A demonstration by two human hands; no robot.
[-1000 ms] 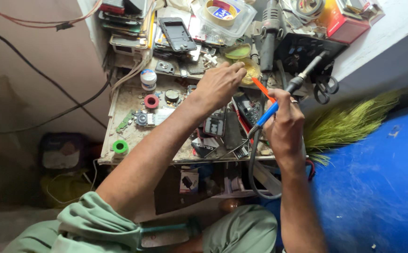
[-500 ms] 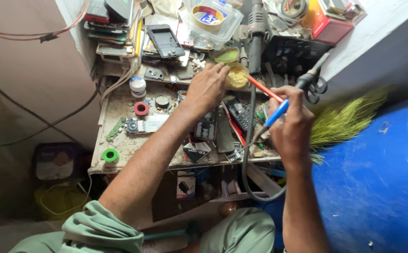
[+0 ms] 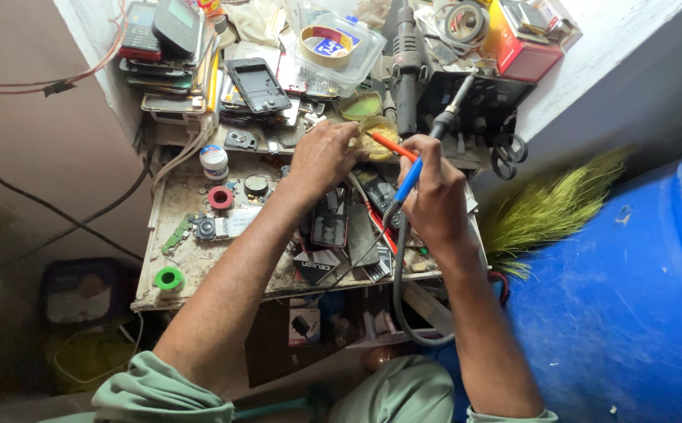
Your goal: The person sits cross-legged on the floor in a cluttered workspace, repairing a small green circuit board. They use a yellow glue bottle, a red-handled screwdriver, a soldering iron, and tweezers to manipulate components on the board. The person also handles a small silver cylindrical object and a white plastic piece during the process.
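Right hand [image 3: 435, 196] grips a blue-and-orange plastic-handled soldering iron [image 3: 404, 176] mid-handle, light and stiff; left hand [image 3: 327, 153], fingers curled, touches small yellow flux tin [image 3: 376, 127] at the cluttered workbench's [image 3: 176, 266] far side.

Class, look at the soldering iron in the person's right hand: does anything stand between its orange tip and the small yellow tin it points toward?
Nothing visible does. The soldering iron in the right hand has its tip at the yellow tin's edge, while the left hand rests beside the tin.

Right hand [image 3: 435, 196] grips blue soldering iron [image 3: 406, 182]; left hand [image 3: 324, 154] rests beside yellow flux tin [image 3: 378, 129] on cluttered workbench [image 3: 170, 210].
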